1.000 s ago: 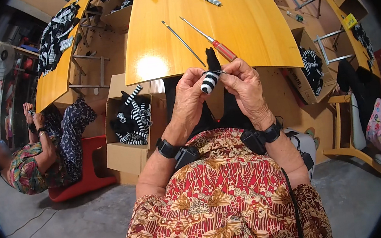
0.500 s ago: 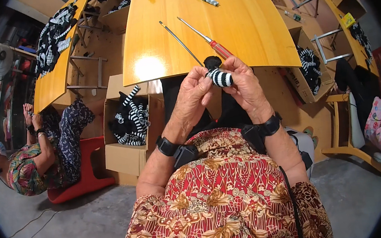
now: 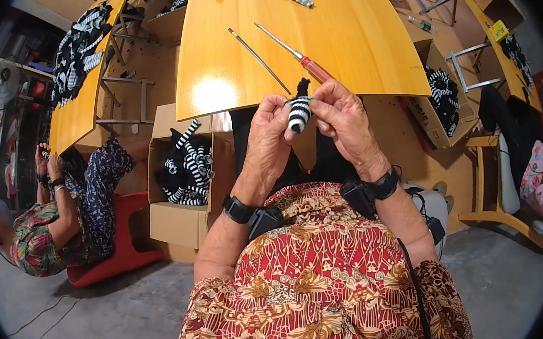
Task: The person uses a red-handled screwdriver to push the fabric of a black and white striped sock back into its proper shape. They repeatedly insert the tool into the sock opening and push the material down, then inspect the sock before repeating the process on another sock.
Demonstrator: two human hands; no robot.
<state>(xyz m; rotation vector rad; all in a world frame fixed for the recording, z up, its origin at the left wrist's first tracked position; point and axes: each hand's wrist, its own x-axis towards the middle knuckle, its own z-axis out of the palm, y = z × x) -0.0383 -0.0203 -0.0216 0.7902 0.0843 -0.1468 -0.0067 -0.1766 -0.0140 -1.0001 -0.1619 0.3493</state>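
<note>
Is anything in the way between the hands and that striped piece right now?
No. The left hand and right hand already pinch the black-and-white striped piece from both sides, above the table's near edge; nothing sits between.

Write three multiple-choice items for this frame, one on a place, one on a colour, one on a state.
1. Where does the red-handled screwdriver lie?
A. on the yellow table
B. in the cardboard box
C. on the floor

2. What colours is the small knitted piece between the hands?
A. red and yellow
B. black and white stripes
C. plain blue

3. How is the knitted piece held?
A. lying loose on the table
B. by the left hand alone
C. pinched by both the left hand and the right hand

Key: 1 A, it rests on the tabletop beside a thin metal rod; 2 B, the stripes show clearly; 3 C, fingers of both hands close on it above the table's near edge.
</note>
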